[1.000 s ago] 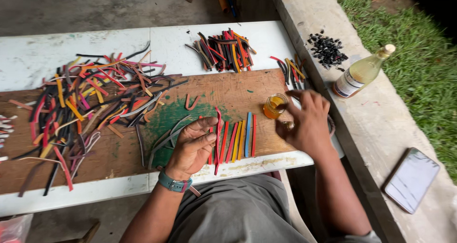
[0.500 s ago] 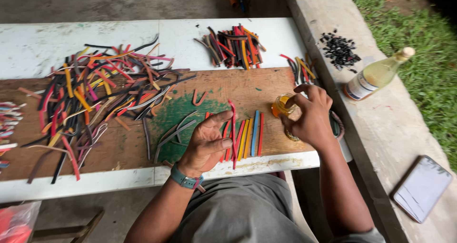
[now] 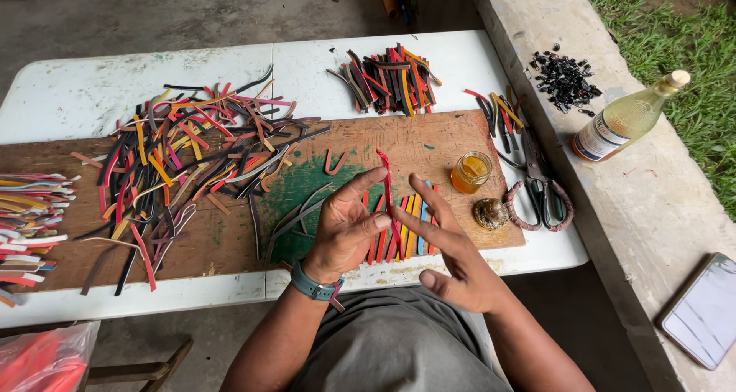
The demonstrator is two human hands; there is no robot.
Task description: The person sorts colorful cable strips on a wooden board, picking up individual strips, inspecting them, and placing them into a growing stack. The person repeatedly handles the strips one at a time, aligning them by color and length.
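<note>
Over the board's (image 3: 230, 238) front edge, the left hand (image 3: 345, 227) pinches a red strip (image 3: 387, 185) between thumb and fingers, its long axis upright, while the right hand (image 3: 445, 246), open-fingered and holding nothing, touches it just beside the glue jar (image 3: 470, 172).

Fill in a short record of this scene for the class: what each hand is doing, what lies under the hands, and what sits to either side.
left hand: pinches a red strip, held upright
right hand: open, fingers touching the same strip lower down
under hands: row of coloured strips side by side on a brown board
left side: loose pile of strips on the board
right side: open jar of amber liquid, its lid, scissors
ledge: bottle, phone
support: white table
</note>
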